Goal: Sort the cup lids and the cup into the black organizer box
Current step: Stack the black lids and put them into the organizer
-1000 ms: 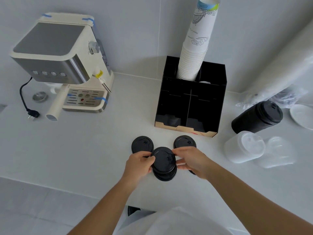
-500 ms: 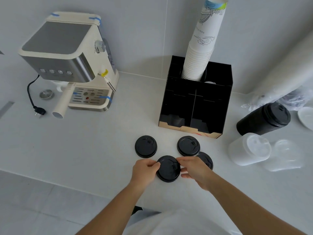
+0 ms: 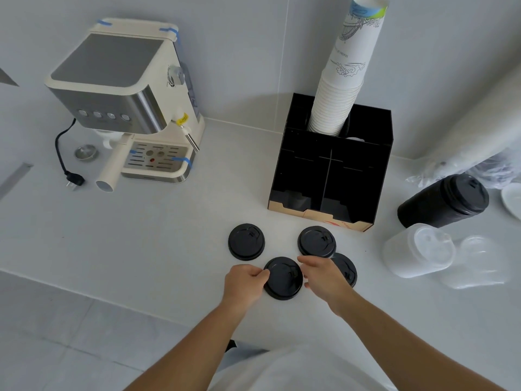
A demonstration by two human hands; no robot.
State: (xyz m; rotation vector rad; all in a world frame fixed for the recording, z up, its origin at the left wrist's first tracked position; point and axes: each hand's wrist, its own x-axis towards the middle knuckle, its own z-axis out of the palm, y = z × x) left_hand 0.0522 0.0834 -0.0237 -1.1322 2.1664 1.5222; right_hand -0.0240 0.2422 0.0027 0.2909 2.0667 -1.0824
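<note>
Several black cup lids lie on the white counter in front of the black organizer box [image 3: 384, 165]. One lid [image 3: 246, 241] is at the left, one [image 3: 316, 240] nearer the box, and one [image 3: 347, 268] is partly hidden behind my right hand. The nearest lid [image 3: 283, 277] is flat on the counter, pinched at its edges between my left hand [image 3: 243, 281] and my right hand [image 3: 321, 275]. A tall stack of white paper cups [image 3: 348, 77] stands in the box's back compartment. The front compartments look dark.
A cream espresso machine [image 3: 127, 103] stands at the back left, its plug [image 3: 74, 180] on the counter. At the right lie a black lidded cup [image 3: 442, 201] on its side, a stack of clear lids [image 3: 417, 249] and plastic wrap. The counter's front edge is near my arms.
The lid I held lifted over another one has come down, and the two now look like one low stack. Both hands stay at its edges.
</note>
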